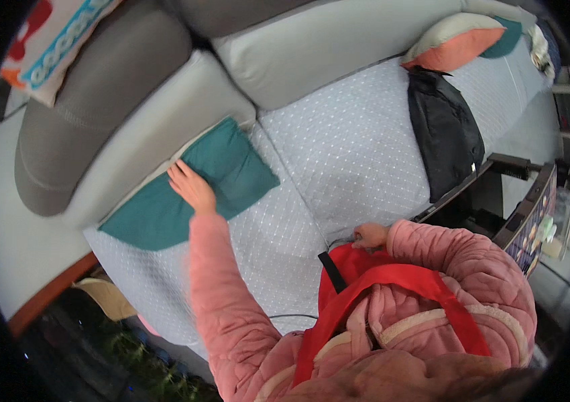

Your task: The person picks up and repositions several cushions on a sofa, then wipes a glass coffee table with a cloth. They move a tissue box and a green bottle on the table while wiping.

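A teal cushion [234,166] with a pale reverse side leans against the light grey sofa backrest [174,135]. My left hand [192,188] reaches across it, palm down. Its fingertips rest at the cushion's upper edge, and I see no grasp around it. Beneath lies a grey sofa cover [350,151] with a white dotted pattern. My right hand [370,235] is beside the red apron [345,261], low over the seat cover, with its fingers curled. Whether anything is pinched in those fingers is not visible.
On the seat to the right lies a black cloth item [443,135], with an orange and cream cushion [458,42] behind it. A dark-framed stand [531,201] is close to my right arm. A patterned pillow [58,45] tops the backrest at upper left.
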`<state>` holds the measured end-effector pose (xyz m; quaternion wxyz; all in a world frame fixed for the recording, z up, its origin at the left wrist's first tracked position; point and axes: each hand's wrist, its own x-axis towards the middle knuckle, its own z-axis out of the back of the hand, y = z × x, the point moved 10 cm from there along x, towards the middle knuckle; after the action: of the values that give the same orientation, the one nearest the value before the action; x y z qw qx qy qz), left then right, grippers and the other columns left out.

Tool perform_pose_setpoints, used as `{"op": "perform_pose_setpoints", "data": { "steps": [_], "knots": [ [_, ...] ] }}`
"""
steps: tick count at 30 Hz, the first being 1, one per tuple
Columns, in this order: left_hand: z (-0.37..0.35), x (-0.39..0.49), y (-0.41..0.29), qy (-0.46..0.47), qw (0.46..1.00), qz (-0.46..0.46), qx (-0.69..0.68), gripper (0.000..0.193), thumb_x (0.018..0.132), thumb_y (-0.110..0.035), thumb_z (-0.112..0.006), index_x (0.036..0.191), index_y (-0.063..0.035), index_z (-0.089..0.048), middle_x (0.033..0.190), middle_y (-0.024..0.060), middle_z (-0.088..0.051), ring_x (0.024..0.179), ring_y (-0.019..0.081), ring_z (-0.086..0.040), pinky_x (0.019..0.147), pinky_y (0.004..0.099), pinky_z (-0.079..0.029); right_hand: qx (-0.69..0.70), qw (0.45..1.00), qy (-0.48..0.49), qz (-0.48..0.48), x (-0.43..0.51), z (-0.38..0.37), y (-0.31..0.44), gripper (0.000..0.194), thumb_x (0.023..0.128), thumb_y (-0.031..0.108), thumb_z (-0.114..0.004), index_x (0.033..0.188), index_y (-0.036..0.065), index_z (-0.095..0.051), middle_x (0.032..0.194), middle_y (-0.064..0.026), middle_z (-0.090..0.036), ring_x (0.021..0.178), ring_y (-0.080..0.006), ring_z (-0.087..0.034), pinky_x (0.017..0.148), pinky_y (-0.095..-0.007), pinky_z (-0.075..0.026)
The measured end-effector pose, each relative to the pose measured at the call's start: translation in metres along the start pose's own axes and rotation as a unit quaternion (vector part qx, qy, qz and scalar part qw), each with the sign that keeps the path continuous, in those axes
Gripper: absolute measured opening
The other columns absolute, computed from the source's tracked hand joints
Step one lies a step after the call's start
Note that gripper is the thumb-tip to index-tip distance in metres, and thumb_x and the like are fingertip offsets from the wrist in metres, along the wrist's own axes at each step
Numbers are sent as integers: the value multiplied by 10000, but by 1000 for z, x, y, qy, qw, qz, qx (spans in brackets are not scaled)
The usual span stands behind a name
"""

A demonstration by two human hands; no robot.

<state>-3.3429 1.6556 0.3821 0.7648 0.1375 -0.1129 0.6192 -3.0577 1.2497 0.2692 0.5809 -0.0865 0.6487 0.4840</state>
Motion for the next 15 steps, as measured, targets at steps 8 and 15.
{"op": "perform_pose_setpoints", "data": {
  "steps": [8, 15],
  "knots": [
    [18, -273, -233, 460, 689, 64, -556, 502, 971, -399, -496, 1283, -5, -517, 1228, 200, -581, 1153, 312, -549, 994, 439, -415, 378, 916, -135, 28, -32, 76, 38, 429, 831, 446, -692, 943, 33, -657, 847, -72, -633, 749, -156, -564, 640, -352, -480],
    [100, -296, -369, 557, 196, 360, -722, 711, 947, -635, -339, 1399, -88, -376, 1346, 83, -481, 1207, 222, -491, 1001, 402, -426, 549, 810, -194, 70, -105, 129, 32, 399, 892, 409, -640, 981, 20, -615, 868, -61, -608, 812, -138, -539, 686, -288, -468]
  ]
}}
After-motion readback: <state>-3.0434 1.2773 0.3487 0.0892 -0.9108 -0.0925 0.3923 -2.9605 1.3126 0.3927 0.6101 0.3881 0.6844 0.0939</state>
